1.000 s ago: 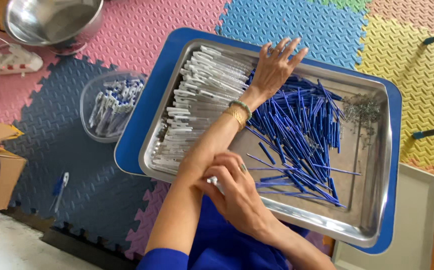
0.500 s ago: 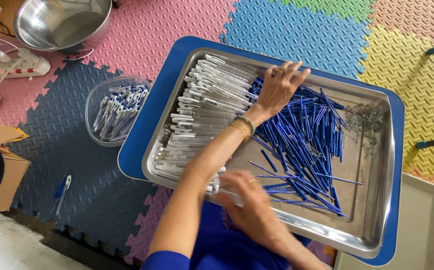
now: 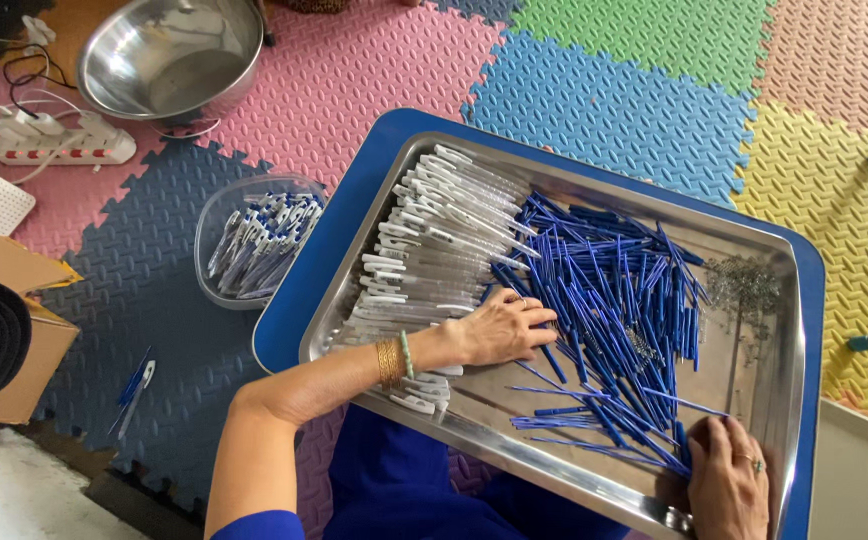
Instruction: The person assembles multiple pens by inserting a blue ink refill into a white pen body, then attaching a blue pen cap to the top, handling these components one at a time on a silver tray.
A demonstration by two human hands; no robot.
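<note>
Loosely heaped blue pen barrels (image 3: 614, 290), thin, glossy

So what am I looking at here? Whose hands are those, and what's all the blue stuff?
The camera sits on a person's head and looks down, so you see their own two hands. In front of them is a shiny metal tray on colourful foam floor mats. In the tray lie clear pen barrels, a heap of thin blue pen parts and a little pile of tiny metal springs. The left hand rests flat on the blue parts. The right hand touches them near the tray's edge. Neither clearly holds anything. A clear tub of pens and a metal bowl sit nearby.
</note>
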